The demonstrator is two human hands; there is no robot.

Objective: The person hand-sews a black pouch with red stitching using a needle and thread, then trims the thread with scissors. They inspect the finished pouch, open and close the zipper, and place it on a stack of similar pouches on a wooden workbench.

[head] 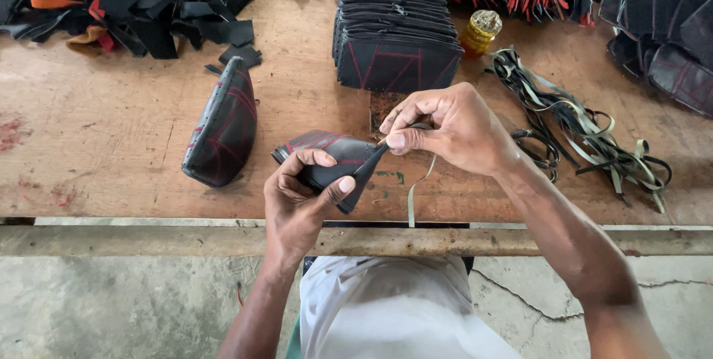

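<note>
My left hand [297, 199] grips a black leather piece with red stitching [327, 155], folded, held just above the wooden table's front edge. My right hand [453, 129] pinches a thin tool or lace end at the piece's upper corner, fingers closed tight. A pale flat lace strip [413, 199] hangs down from that pinch toward the table edge. What exactly sits between the right fingertips is too small to tell.
A finished black stitched shell [223, 125] lies to the left. A stack of black panels [395, 32] stands behind, a small yellow jar [481, 32] beside it. A tangle of laces [579, 132] lies right. Leather scraps [126, 2] pile at back left on the wooden table [96, 129].
</note>
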